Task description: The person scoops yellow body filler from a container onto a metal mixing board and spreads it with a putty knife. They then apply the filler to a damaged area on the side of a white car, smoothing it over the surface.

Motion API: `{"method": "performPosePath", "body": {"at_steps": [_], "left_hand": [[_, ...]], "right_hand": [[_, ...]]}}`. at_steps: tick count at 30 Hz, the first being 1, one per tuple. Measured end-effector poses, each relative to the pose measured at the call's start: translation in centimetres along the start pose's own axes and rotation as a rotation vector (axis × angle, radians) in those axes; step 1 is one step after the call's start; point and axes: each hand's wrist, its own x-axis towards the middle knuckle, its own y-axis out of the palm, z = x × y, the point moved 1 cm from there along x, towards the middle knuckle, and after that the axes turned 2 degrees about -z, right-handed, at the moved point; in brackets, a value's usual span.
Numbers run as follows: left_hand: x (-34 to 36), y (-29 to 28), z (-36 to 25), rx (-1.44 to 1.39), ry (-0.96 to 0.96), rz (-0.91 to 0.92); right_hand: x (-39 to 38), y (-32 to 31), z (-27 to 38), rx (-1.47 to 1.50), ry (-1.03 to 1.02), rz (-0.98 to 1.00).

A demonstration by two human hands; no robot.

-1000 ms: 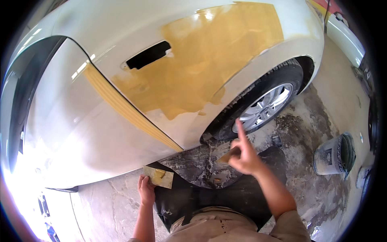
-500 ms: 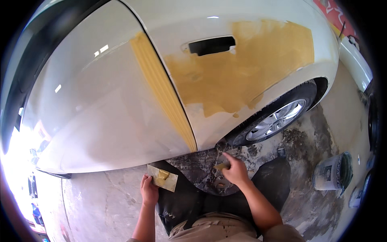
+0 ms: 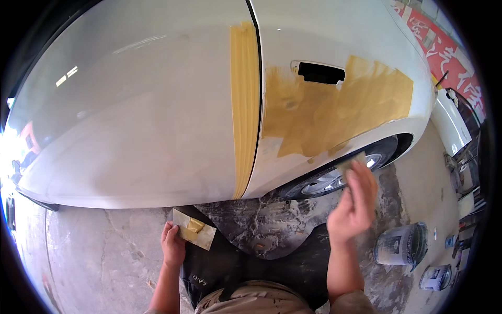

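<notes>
My left hand (image 3: 172, 245) grips the edge of a flat, pale filler plate (image 3: 207, 238), on which a lump of yellow body filler (image 3: 194, 226) lies. Raised in front of the wheel (image 3: 317, 185), my right hand (image 3: 355, 210) is closed on a small putty spreader (image 3: 351, 163). Before me is a white car's side. A broad patch of yellow-tan filler (image 3: 334, 112) surrounds the dark rectangular opening (image 3: 321, 73) on the panel above the wheel. Along the seam, the neighbouring panel (image 3: 151, 120) carries a ridged strip of filler (image 3: 244, 110).
A stained bucket (image 3: 391, 246) stands on the floor to my right, with a smaller can (image 3: 434, 278) beyond it. Farther right is a loose white car panel (image 3: 451, 123) below a red banner (image 3: 444, 47). My dark-trousered knees are below the car's lower edge.
My right hand has risen up and to the right with the spreader, from low by my knees to before the wheel. The view has turned rightward. My left hand still holds the plate.
</notes>
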Motion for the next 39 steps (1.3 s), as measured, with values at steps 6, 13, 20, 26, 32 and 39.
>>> {"method": "performPosePath", "body": {"at_steps": [6,13,20,26,32,39], "left_hand": [[0.3,0.2,0.3,-0.002,-0.011,0.015],[0.4,0.1,-0.1,-0.011,0.000,-0.008],[0.5,0.2,-0.1,0.002,-0.020,-0.041],[0.5,0.8,-0.4,-0.016,-0.026,-0.032],[0.4,0.3,-0.2,-0.021,-0.029,-0.046],[0.4,0.6,-0.5,0.008,-0.037,-0.019]], "right_hand": [[5.2,5.3,3.8,-0.165,-0.194,-0.021],[7.9,8.2,4.9,-0.217,-0.153,-0.083],[8.0,9.2,4.4,-0.224,-0.205,-0.103],[5.0,9.8,4.1,-0.207,-0.256,-0.065],[2.5,9.8,3.2,-0.222,-0.305,0.002],[0.1,9.9,2.4,-0.268,-0.261,-0.006]]}}
